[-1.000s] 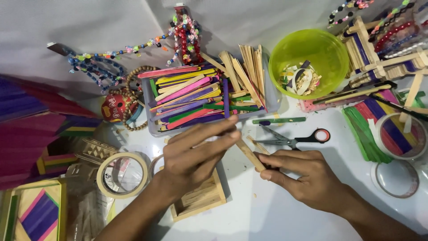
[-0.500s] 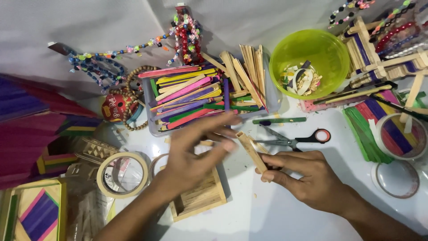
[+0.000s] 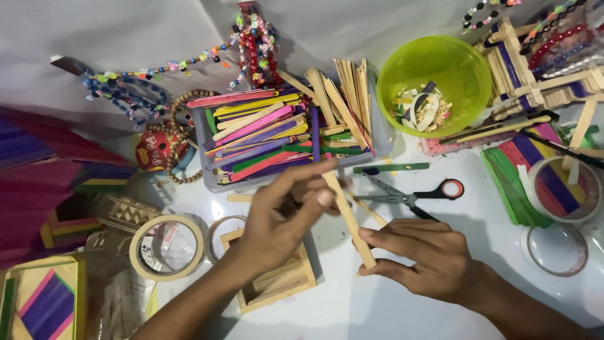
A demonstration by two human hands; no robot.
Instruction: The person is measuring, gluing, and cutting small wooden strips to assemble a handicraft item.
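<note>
My left hand (image 3: pixel 283 211) and my right hand (image 3: pixel 425 258) together hold a plain wooden craft stick (image 3: pixel 349 220), slanted over the white table. The left fingers pinch its upper end, the right thumb and fingers grip its lower end. Under my left hand lies a small square tray made of wooden sticks (image 3: pixel 280 283). Just beyond the hands stands a clear box (image 3: pixel 211 173) filled with several coloured and plain sticks (image 3: pixel 270 135). Scissors with a red-and-black handle (image 3: pixel 415 194) lie right of the stick.
A lime-green bowl (image 3: pixel 434 69) of scraps sits at the back right. Tape rolls (image 3: pixel 167 245) lie at the left, another tape ring (image 3: pixel 557 249) at the right. Bead strings (image 3: pixel 251 41), stick-built frames (image 3: pixel 547 75), green sticks (image 3: pixel 513 186) and a striped panel (image 3: pixel 44 302) crowd the edges.
The stick has been lifted and turned more upright. My left hand slid from its lower part to pinch its upper end; my right hand stayed on the lower end.
</note>
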